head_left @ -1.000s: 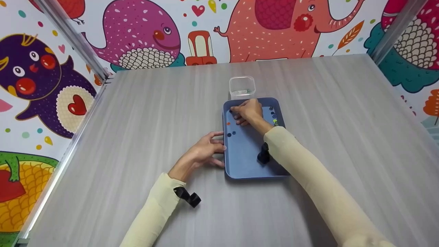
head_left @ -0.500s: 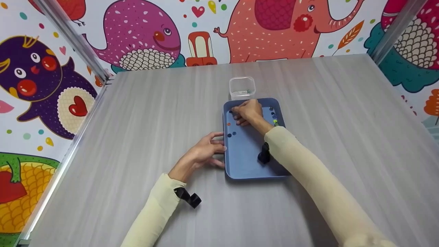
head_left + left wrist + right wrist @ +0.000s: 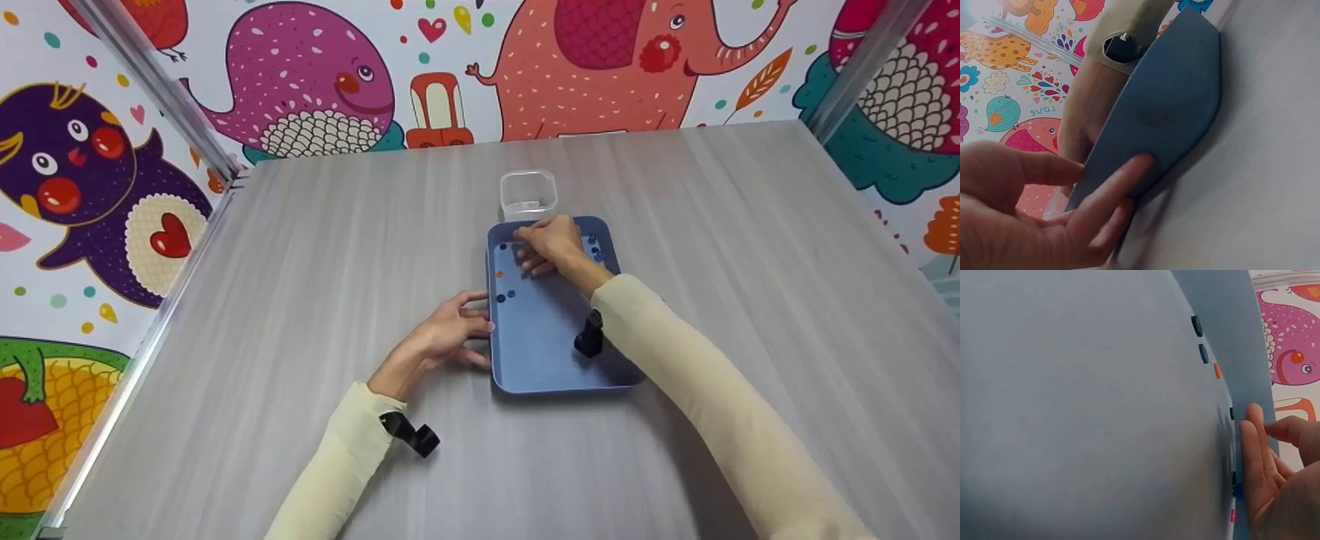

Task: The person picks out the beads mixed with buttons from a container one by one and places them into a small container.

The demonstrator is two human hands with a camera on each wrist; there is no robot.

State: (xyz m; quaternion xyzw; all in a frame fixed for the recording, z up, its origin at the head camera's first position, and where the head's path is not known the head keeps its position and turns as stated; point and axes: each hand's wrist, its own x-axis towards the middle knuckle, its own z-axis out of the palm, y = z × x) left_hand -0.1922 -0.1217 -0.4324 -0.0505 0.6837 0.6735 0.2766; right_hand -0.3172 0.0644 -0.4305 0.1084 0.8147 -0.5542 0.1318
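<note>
Room: white wall (image 3: 469, 46) printed with cartoon animals; metal posts (image 3: 859, 71) at the corners. Surface: pale grey wood-grain table (image 3: 337, 262).

Change: right hand (image 3: 553, 244) shifted slightly toward 3 o'clock, with its cream sleeve (image 3: 675, 352); the dark disc (image 3: 502, 246) formerly at its fingertips now lies clear of them. A yellow piece, visible earlier at the tray's right wall, is now largely masked by the right wrist. Left hand unmoved.

Tray: one, blue, shallow, rounded corners (image 3: 547, 352); flat on the table, long axis 12 to 6 o'clock.

Tub: one, clear, open-topped (image 3: 529, 211), just beyond the tray's 12 o'clock end.

Discs in tray: the dark one at 11 o'clock; orange disc (image 3: 499, 274) at 10; dark pair (image 3: 501, 298) at 9; dark group (image 3: 592, 238) at 1.

Right hand: over the tray's 12 o'clock end, thumb and index close together; cannot tell whether anything is pinched.

Left hand (image 3: 450, 330): at 9 o'clock, fingers spread, fingertips against the tray's outer wall.
</note>
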